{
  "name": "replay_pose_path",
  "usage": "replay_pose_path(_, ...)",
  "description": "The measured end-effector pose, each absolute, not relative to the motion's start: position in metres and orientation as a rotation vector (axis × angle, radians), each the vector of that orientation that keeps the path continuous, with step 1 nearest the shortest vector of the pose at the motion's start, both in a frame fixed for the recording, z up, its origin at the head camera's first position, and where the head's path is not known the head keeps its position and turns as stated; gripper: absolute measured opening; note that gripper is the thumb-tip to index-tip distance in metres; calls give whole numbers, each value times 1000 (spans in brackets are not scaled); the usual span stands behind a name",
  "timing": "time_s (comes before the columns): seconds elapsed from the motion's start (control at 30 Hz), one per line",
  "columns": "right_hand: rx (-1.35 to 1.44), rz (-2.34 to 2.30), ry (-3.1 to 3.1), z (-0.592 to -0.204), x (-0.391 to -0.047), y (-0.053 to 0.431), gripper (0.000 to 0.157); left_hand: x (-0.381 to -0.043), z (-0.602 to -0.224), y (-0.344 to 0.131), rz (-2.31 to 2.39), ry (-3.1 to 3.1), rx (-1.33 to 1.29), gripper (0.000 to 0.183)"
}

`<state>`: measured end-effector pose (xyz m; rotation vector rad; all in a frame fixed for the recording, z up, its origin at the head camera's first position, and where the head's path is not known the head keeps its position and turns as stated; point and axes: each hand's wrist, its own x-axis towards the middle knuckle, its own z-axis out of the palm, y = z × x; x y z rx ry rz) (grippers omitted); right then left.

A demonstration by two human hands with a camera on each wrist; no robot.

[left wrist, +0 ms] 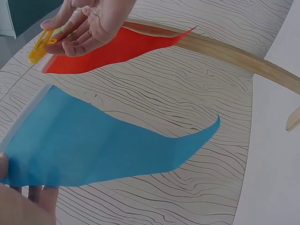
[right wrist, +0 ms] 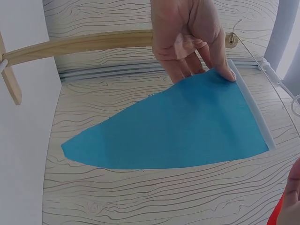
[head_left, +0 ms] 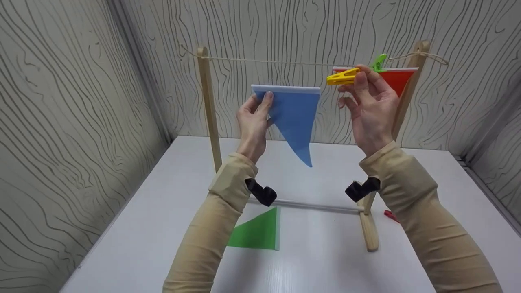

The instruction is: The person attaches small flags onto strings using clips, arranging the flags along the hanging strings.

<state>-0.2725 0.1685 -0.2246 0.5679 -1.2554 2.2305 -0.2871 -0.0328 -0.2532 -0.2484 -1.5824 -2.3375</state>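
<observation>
Blue flag [head_left: 294,118], pinched at its upper left corner, held up in the air just under the string [head_left: 264,61], between the two posts of the wooden rack [head_left: 209,110]; white top edge level, point hanging down.

Left of the rack: wavy-patterned wall only. Just inside the rack's left post: left hand [head_left: 253,120], thumb and fingers closed on the blue flag's corner, grip tight on the sheet, sleeve running down toward the near edge of the worktop [head_left: 134,228]. Under that arm, in front of the rack's low crossbar: green flag [head_left: 258,232], flat on the worktop.

Toward the rack's right post: right hand [head_left: 370,108], raised to the string, fingertips pinching a yellow peg [head_left: 343,77]; grip closed on the peg, remaining fingers loosely curled. Behind that hand: red flag [head_left: 397,79], hanging on the string, with a green peg [head_left: 379,62] on its top edge. Beside the rack's right foot, partly hidden by the right sleeve: small red object [head_left: 390,215] on the worktop, too hidden to identify.
</observation>
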Motion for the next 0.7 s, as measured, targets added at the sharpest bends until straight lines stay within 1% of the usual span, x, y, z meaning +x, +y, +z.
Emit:
replay_pose_path(0.13,568,2203,-1278,-219,-272,163,26,-288,-249,-32,-2323,-1570,-248,31)
replay_pose_path(0.37,599,2227,-1323,-208,-273,151,31,-288,-243,-29,-2312,-1583,-247,31)
replay_pose_path(0.53,623,2092,-1373,-201,-276,146,24,-288,-239,-28,-2304,-1589,-247,32)
replay_pose_path(0.7,645,1946,-1422,-196,-282,141,22,-289,-238,-28,-2295,-1592,-240,31)
